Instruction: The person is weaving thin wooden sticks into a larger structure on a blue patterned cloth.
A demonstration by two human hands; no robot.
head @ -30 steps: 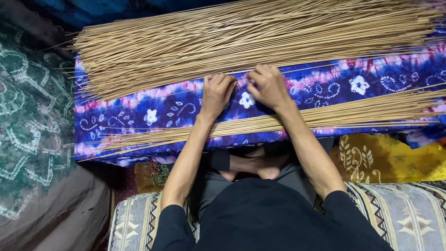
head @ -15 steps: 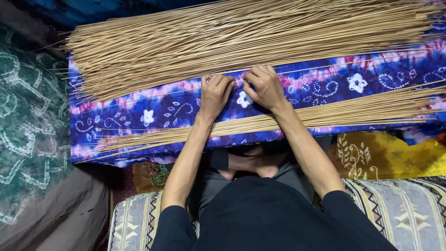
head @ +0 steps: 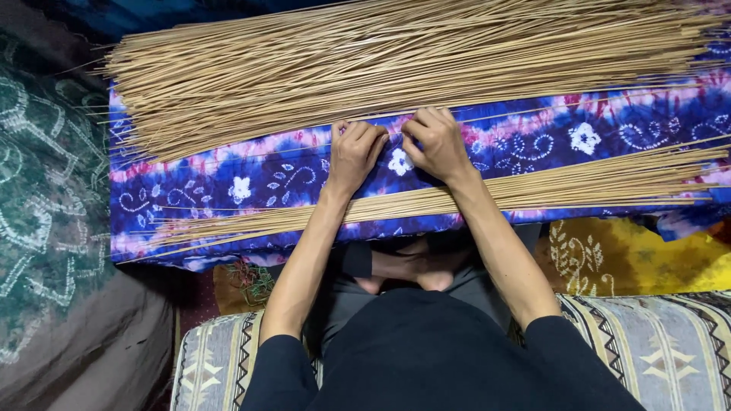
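A large pile of thin tan sticks [head: 365,68] lies across the far side of a board covered in blue-purple tie-dye cloth [head: 251,179]. A smaller bundle of the same sticks [head: 594,186] lies along the near edge, passing under my wrists. My left hand [head: 354,156] and my right hand [head: 435,143] rest side by side on the cloth between the two heaps, at the near edge of the large pile. The fingers of both are curled in, pinching a single thin stick [head: 548,113] that runs off to the right.
A dark green patterned fabric [head: 38,198] lies at the left. A yellow printed cloth [head: 624,255] sits under the board at the right. I sit cross-legged on a striped woven cushion [head: 670,350], with my feet [head: 403,274] under the board's near edge.
Both hands stay in nearly the same spot between the two heaps; the fingers have curled in a little tighter. The sticks have not visibly shifted.
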